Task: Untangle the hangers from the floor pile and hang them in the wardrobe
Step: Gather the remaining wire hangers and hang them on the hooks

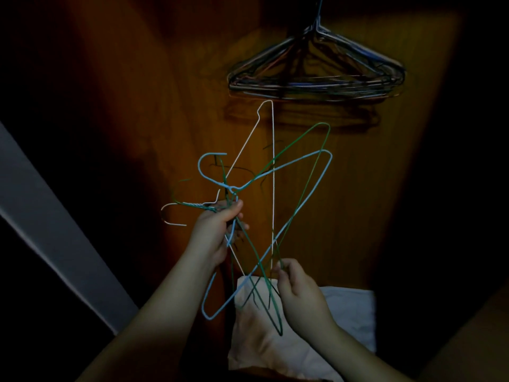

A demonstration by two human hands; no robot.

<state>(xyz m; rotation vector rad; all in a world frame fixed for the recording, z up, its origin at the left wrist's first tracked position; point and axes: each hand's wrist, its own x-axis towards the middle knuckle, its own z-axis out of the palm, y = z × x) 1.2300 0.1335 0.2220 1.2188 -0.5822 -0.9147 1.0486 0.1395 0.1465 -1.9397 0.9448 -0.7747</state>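
Tangled wire hangers (272, 188), blue, white and green, held up before the wardrobe back (358, 188). Judged light, springy, prone to snagging; best taken at the necks. Left hand (213, 232) clenched around the necks; right hand (296, 282) pinching lower wires. Hung hangers (316, 70) above.

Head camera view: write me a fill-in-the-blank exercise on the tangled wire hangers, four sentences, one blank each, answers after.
1. The left hand grips the tangled wire hangers near their ____.
2. The right hand pinches a ____ wire hanger.
3. The light blue wire hanger has its hook pointing ____.
4. The bundle of dark wire hangers hangs ____ the tangle.

Answers: hooks; green; left; above
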